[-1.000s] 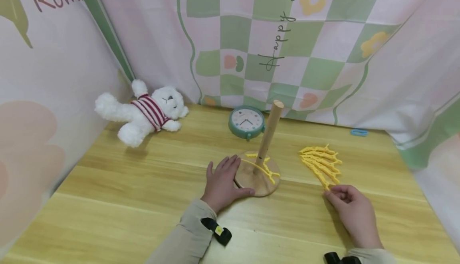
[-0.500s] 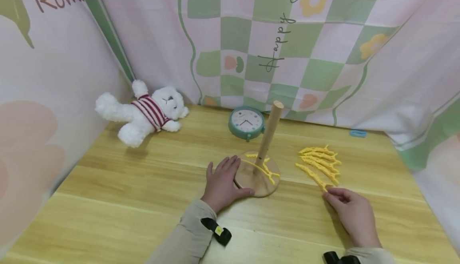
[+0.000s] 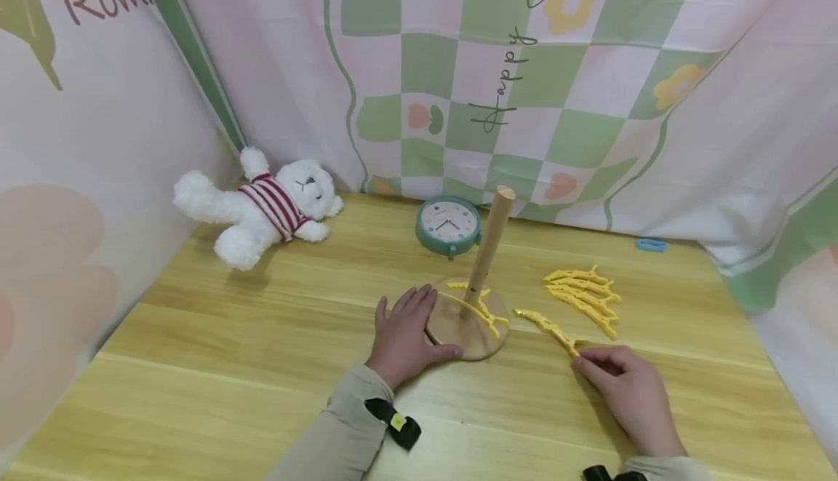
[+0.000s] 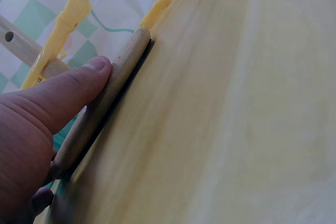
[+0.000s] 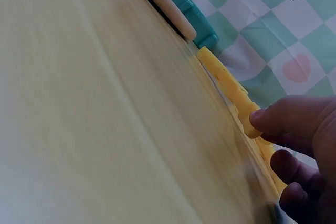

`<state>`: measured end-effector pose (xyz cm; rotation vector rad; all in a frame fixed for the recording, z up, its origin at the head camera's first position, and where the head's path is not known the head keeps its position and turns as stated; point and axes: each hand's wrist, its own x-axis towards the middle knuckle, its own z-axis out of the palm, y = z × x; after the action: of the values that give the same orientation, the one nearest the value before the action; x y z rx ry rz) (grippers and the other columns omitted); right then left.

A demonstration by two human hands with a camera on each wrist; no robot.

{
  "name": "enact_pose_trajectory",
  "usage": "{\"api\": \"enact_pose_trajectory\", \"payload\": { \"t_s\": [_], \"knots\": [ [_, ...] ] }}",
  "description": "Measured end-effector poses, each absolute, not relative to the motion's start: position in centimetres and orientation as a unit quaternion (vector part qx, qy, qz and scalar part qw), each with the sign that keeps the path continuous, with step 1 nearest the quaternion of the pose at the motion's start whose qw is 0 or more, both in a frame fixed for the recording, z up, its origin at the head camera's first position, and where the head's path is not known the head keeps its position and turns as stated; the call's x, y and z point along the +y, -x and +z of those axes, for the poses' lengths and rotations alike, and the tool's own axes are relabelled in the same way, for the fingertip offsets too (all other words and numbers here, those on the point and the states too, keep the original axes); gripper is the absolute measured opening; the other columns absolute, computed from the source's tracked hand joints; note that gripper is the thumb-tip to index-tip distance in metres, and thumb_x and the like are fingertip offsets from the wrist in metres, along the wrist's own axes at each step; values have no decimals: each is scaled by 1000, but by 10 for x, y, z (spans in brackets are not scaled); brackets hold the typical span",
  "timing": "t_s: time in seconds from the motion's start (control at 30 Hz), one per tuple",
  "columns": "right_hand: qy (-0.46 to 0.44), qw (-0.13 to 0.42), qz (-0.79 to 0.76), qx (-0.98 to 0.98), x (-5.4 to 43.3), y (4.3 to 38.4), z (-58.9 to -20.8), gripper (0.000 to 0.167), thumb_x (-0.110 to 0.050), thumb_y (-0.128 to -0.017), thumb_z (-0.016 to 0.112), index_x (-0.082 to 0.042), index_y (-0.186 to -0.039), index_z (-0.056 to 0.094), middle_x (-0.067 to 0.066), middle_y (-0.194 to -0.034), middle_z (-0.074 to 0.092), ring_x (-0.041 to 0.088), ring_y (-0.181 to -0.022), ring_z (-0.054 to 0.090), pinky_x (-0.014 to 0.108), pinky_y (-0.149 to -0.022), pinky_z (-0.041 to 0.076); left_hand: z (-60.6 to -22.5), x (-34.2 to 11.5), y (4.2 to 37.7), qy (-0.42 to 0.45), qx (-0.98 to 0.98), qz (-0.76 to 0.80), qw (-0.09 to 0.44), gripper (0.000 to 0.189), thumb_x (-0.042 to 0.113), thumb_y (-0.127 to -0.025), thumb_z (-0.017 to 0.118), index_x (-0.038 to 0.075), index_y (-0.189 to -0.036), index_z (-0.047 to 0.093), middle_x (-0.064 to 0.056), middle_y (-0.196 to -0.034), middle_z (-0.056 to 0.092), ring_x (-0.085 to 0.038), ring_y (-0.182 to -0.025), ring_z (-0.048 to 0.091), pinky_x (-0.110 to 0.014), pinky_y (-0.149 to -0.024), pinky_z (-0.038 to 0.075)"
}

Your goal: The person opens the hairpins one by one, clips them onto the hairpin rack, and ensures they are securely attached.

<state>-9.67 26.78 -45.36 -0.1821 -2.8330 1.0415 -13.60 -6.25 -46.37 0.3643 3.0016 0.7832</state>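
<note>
My left hand (image 3: 411, 335) rests against the near-left rim of a round wooden base (image 3: 461, 339), fingers spread and thumb along its front edge. A wooden post (image 3: 487, 252) with small holes rises from the base. Yellow branch-shaped plastic pieces (image 3: 484, 311) lie around the foot of the post. With thumb and fingertips, my right hand (image 3: 631, 390) pinches the forked end of another yellow branch-shaped piece (image 3: 546, 327), whose far tip points toward the base. In the right wrist view, the thumb presses on that piece (image 5: 226, 80).
Several more yellow branch pieces (image 3: 583, 292) lie fanned out beyond my right hand. Behind the post sits a green round clock (image 3: 449, 225). A white plush bear (image 3: 275, 204) in a striped shirt lies at the back left, and a blue clip (image 3: 651, 244) at the back right.
My right hand has drawn one yellow branch piece out of the fanned group and moved it left, toward the wooden base. The left hand has stayed in place.
</note>
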Motion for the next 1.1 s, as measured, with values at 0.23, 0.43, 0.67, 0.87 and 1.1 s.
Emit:
{"api": "enact_pose_trajectory", "payload": {
  "t_s": [0.23,0.43,0.67,0.87,1.1],
  "knots": [
    [43,79,396,-914,256,96,-455,19,-23,-87,81,-5,-91,77,13,-123,66,-16,-99,46,2,-81,38,-465,-63,136,-118,961,250,6,105,75,-74,71,15,-155,40,-1,-162,34,-26,-149,28,-65,-117,10],
    [77,65,409,-907,253,96,-453,25,-29,-87,80,-6,-95,75,10,-121,71,-18,-95,50,3,-80,39,-468,-63,137,-119,961,250,9,106,75,-74,70,16,-155,39,-1,-162,33,-25,-150,27,-65,-117,9],
    [129,97,476,-864,248,97,-450,43,-16,-86,81,-1,-124,66,-15,-89,69,-4,-79,64,9,-71,49,-468,-62,137,-118,960,253,6,106,75,-73,71,16,-155,40,-1,-162,34,-25,-150,28,-65,-117,9],
    [150,145,547,-811,242,97,-445,34,1,-83,79,4,-116,71,-15,-82,71,-1,-73,68,10,-68,52,-468,-63,137,-120,960,254,3,106,75,-73,71,15,-155,40,-2,-162,34,-26,-149,28,-65,-117,9],
    [138,182,588,-776,235,95,-437,25,11,-78,79,5,-103,76,-11,-82,74,1,-71,69,11,-66,53,-469,-63,137,-122,959,254,0,106,75,-73,71,15,-155,40,-2,-162,34,-26,-149,28,-65,-117,9]
  ]
}}
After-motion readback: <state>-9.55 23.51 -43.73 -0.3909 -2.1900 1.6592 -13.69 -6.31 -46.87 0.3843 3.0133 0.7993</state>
